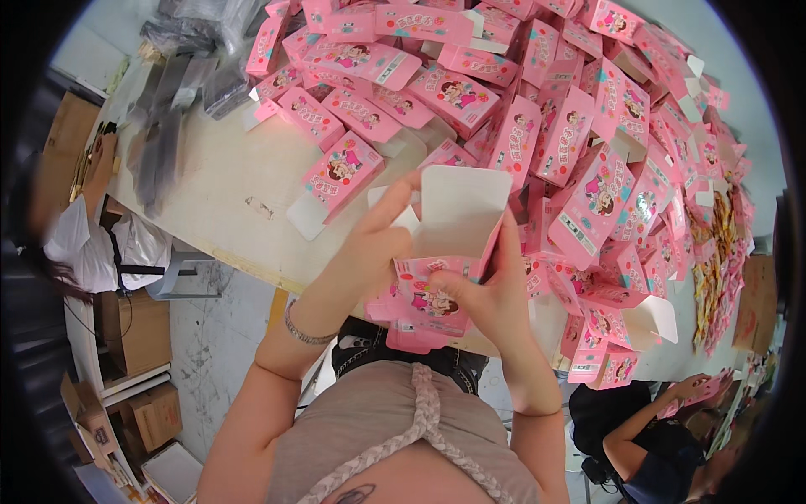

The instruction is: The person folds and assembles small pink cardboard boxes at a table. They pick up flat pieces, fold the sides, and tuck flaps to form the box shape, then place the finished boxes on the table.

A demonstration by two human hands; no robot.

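A pink printed carton (457, 220) is held up in front of me, its top open and its pale inside showing. One wide flap stands up at its far side. My right hand (497, 294) grips the carton's right side, thumb across the printed front and fingers behind. At the left side flap, my left hand (386, 239) has its fingers against the carton; its thumb is partly hidden. A bracelet circles that wrist. Just below the carton, more pink cardboard (416, 336) shows at the table edge by my waist.
A large heap of pink cartons (537, 134) covers the table (243, 197) ahead and right. Clear plastic sleeves (164, 126) lie at the far left, golden packets (714, 269) at the far right. A person (646, 437) works at lower right, another (92, 218) at left. Cardboard boxes (155, 416) fill left shelving.
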